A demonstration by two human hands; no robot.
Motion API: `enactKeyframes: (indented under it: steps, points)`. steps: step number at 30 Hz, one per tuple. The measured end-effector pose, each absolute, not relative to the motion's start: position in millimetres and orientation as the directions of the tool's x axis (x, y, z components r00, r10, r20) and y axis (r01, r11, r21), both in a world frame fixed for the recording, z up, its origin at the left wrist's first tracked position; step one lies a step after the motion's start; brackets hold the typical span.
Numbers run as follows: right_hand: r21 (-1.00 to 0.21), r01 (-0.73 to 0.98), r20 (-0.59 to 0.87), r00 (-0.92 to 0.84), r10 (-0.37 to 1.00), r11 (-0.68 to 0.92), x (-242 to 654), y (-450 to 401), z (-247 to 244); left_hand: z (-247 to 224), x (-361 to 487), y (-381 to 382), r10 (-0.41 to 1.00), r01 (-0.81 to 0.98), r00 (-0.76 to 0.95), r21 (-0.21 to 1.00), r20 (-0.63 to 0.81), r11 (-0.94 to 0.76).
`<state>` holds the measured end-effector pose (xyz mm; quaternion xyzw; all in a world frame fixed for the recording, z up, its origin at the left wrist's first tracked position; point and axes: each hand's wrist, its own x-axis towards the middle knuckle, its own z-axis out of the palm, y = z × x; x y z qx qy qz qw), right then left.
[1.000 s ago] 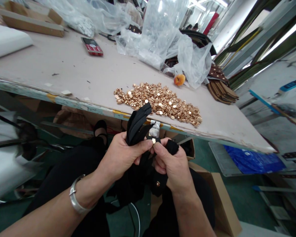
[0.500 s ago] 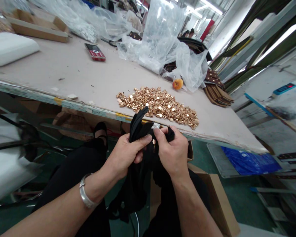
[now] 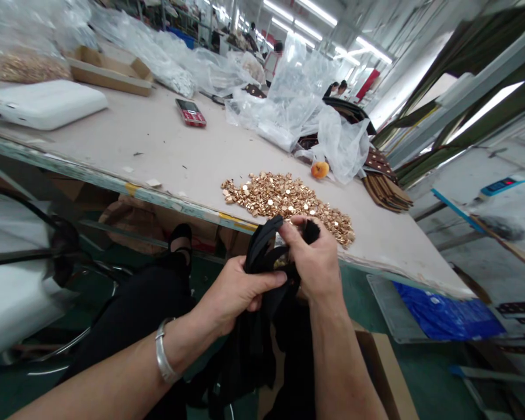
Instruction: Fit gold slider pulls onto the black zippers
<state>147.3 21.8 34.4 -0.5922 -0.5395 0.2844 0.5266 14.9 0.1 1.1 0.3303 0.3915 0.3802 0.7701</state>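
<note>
Black fabric straps (image 3: 262, 251) are bunched between my two hands, just in front of the table edge, and their lower part hangs over my lap. My left hand (image 3: 240, 289) is closed round the bunch, its thumb lying across the front. Higher up and to the right, my right hand (image 3: 312, 254) pinches the black straps, fingers curled; a small shiny piece shows between the hands, too blurred to name. Right behind them on the table lies a heap of small gold-coloured metal pieces (image 3: 284, 195).
On the table (image 3: 157, 151) are a red phone (image 3: 191, 112), a white device (image 3: 48, 105), a cardboard tray (image 3: 109, 73), clear plastic bags (image 3: 284, 111), an orange fruit (image 3: 319, 170) and stacked brown pieces (image 3: 387, 189). An open carton (image 3: 389, 373) stands below right. Other people are far behind.
The view has tilted up and shifted left. My right hand has moved up along the straps, and the bunch now bends into a loop over my left hand.
</note>
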Motion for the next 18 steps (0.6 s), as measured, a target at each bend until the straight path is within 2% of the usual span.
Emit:
enactKeyframes:
  steps: [3, 6, 8, 11, 15, 18]
  points:
    - [-0.819, 0.548, 0.324, 0.203, 0.924, 0.167, 143.7, 18.3, 35.4, -3.0, 8.7, -3.2, 0.861, -0.345, 0.381, 0.812, -0.337, 0.471]
    - [-0.568, 0.791, 0.468, 0.084, 0.880, 0.227, 140.3, 25.5, 38.6, -5.0, 3.6, -4.5, 0.868, -0.353, 0.355, 0.810, -0.346, 0.467]
    - [-0.428, 0.883, 0.465, 0.031, 0.885, 0.193, 137.4, 30.6, 41.0, -4.7, 2.2, -4.7, 0.862, -0.341, 0.360, 0.809, -0.358, 0.479]
    - [-0.291, 0.951, 0.406, 0.026, 0.914, 0.103, 132.6, 33.3, 43.8, -3.9, 2.0, -4.7, 0.843, -0.316, 0.394, 0.808, -0.365, 0.498]
    - [-0.164, 0.986, 0.395, 0.038, 0.918, 0.030, 128.6, 32.5, 44.1, -4.5, 2.4, -4.6, 0.824, -0.319, 0.437, 0.794, -0.361, 0.518]
    - [-0.184, 0.979, 0.437, 0.003, 0.899, 0.086, 130.6, 30.3, 43.2, -5.8, 2.3, -4.5, 0.817, -0.323, 0.448, 0.786, -0.363, 0.527]
